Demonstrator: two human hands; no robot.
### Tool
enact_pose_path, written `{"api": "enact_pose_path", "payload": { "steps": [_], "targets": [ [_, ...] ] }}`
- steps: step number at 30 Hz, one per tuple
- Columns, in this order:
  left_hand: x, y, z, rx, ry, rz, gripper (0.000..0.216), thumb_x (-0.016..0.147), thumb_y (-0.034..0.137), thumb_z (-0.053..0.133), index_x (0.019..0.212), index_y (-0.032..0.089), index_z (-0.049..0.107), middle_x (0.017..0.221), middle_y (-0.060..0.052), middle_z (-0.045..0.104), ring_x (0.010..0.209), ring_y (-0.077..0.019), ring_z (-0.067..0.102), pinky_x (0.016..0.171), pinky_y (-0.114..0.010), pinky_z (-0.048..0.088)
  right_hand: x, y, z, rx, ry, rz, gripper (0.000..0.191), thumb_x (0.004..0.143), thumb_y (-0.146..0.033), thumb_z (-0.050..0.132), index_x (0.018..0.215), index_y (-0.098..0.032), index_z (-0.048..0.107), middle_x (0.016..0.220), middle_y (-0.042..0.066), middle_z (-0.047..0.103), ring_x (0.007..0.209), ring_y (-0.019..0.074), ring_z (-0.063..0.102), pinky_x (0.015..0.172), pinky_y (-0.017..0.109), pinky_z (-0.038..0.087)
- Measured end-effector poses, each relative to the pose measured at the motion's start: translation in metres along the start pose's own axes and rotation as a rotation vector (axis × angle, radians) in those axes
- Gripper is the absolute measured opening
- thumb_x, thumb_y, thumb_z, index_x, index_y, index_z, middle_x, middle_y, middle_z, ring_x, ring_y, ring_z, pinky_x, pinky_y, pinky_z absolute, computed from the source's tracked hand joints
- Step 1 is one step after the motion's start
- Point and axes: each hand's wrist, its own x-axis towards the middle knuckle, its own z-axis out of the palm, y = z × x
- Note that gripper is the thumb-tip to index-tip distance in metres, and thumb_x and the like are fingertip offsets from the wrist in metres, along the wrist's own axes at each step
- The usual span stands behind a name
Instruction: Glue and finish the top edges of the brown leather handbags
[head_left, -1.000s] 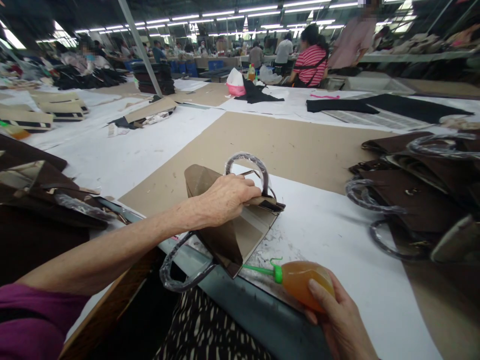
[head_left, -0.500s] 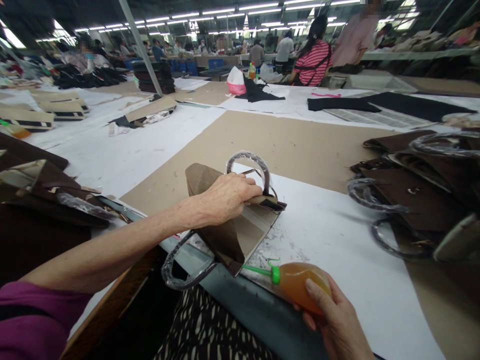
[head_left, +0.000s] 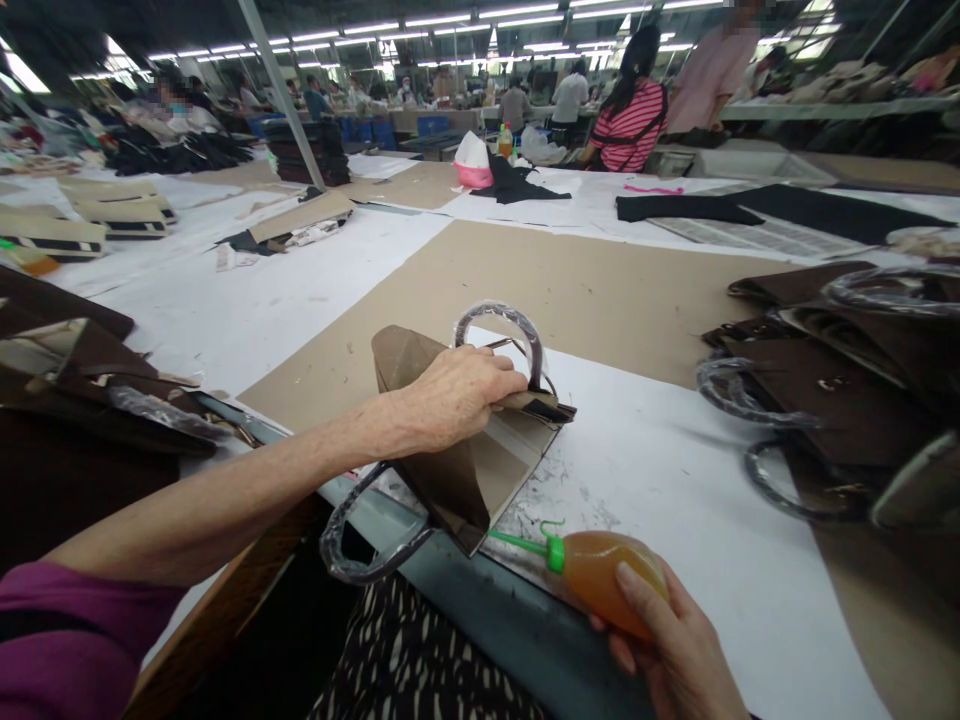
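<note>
Nearest the camera, the right hand [head_left: 679, 655] wraps its fingers around an orange squeeze bottle [head_left: 609, 570] with a green cap, gripping its rear end; the bottle lies low over the table's front edge, and its thin green nozzle [head_left: 517, 543] points left, its tip touching the lower corner of a brown bag [head_left: 457, 470]. That bag lies at the near edge of the white paper sheet [head_left: 675, 480], tipped open so its pale inner panel shows. The left hand [head_left: 457, 395] lies over the bag's upper rim, fingers curled down and pressed onto the edge, holding it folded back. One plastic-wrapped handle [head_left: 504, 330] arches up just behind the fingers; the other wrapped handle [head_left: 360, 545] hangs off the table edge toward the person's lap. To the right, a stack of dark brown bags [head_left: 832, 390] with wrapped handles lies on the table, well apart from the bottle. On the left edge rests another heap of brown pieces [head_left: 82, 390]. Beyond the white sheet stretches a brown cardboard sheet [head_left: 570, 285]. Farther back lie black fabric pieces [head_left: 682, 208] and a pink-and-white bag [head_left: 472, 165]. At the far benches a person in a red-striped shirt [head_left: 634, 120] sits facing away.
</note>
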Motion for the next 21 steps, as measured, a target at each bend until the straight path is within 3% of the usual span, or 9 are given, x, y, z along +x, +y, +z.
{"api": "enact_pose_path", "payload": {
  "steps": [8, 13, 21],
  "targets": [
    [0.001, 0.000, -0.002, -0.005, 0.008, -0.005, 0.020, 0.076, 0.005, 0.041, 0.083, 0.017, 0.055, 0.085, -0.004, 0.058, 0.080, -0.0174, 0.052, 0.072, -0.029, 0.040, -0.008, 0.005, 0.004, -0.031, -0.027, 0.020, 0.056, 0.063, -0.055, 0.064, 0.101, -0.016, 0.051, 0.064, 0.002, 0.060, 0.049, 0.0141, 0.051, 0.034, 0.018, 0.028],
    [0.006, -0.001, -0.008, -0.023, -0.012, -0.039, 0.018, 0.072, 0.002, 0.041, 0.076, 0.016, 0.053, 0.082, -0.004, 0.058, 0.078, -0.0168, 0.053, 0.067, -0.027, 0.039, -0.004, 0.005, 0.000, -0.137, 0.049, -0.101, 0.060, 0.060, -0.056, 0.066, 0.105, -0.020, 0.046, 0.076, -0.001, 0.061, 0.040, 0.0087, 0.042, 0.040, 0.024, 0.037],
    [0.013, -0.007, -0.007, -0.047, 0.013, -0.036, 0.023, 0.070, 0.002, 0.041, 0.080, 0.017, 0.055, 0.086, -0.005, 0.060, 0.083, -0.0188, 0.054, 0.070, -0.028, 0.040, 0.016, -0.012, -0.007, -0.349, 0.200, -0.283, 0.065, 0.060, -0.060, 0.064, 0.111, -0.024, 0.044, 0.094, 0.001, 0.059, 0.071, 0.0183, 0.055, 0.058, 0.027, 0.046]
  ]
}}
